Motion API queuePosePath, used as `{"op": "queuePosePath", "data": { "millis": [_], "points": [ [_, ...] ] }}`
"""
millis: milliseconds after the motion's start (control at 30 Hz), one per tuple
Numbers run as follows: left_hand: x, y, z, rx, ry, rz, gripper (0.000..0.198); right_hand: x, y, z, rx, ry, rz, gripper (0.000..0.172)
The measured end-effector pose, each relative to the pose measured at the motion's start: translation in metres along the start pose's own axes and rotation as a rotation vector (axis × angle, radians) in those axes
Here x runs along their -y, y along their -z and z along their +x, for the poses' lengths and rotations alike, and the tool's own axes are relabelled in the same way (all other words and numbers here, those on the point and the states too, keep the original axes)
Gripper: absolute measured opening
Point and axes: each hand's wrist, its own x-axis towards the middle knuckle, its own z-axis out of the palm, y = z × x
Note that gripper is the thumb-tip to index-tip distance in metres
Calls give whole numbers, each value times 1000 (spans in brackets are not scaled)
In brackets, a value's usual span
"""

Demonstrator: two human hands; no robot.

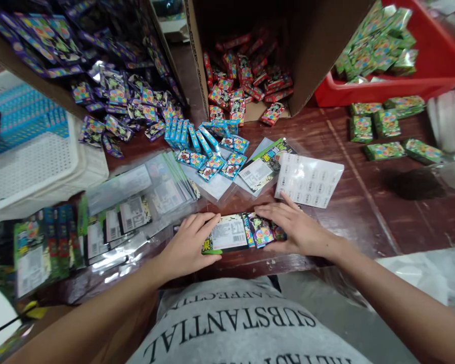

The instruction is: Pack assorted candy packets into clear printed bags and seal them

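At the table's near edge lies a flat printed packet (230,231) with a white barcode label and a green end. My left hand (192,241) grips its left end, thumb along the near edge and fingers along the far one. My right hand (298,228) closes round small printed boxes (261,230) lined up at the packet's right end; its palm hides some of them. Whether clear film wraps packet and boxes together I cannot tell. Just beyond my right fingers lies a sheet of round stickers (310,181), beside another labelled card (263,169).
Blue boxes (212,164) lie mid-table, left of the sticker sheet. Cartons hold purple packs (114,91) and red boxes (244,76). A red bin (436,76) holds green packs. Clear sleeves with cards (136,197) and a white basket (34,167) are at left.
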Motion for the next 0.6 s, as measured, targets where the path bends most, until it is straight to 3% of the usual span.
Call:
{"op": "queuePosePath", "data": {
  "millis": [200,433,600],
  "points": [
    [0,-3,7,-16,3,-31,92,-1,-5,17,-40,18,-12,75],
    [-5,-10,10,-89,30,-27,91,14,-14,22,-19,27,-145,80],
    [-7,-8,12,-76,3,-32,89,13,7,5,10,-30,-104,111]
  ]
}}
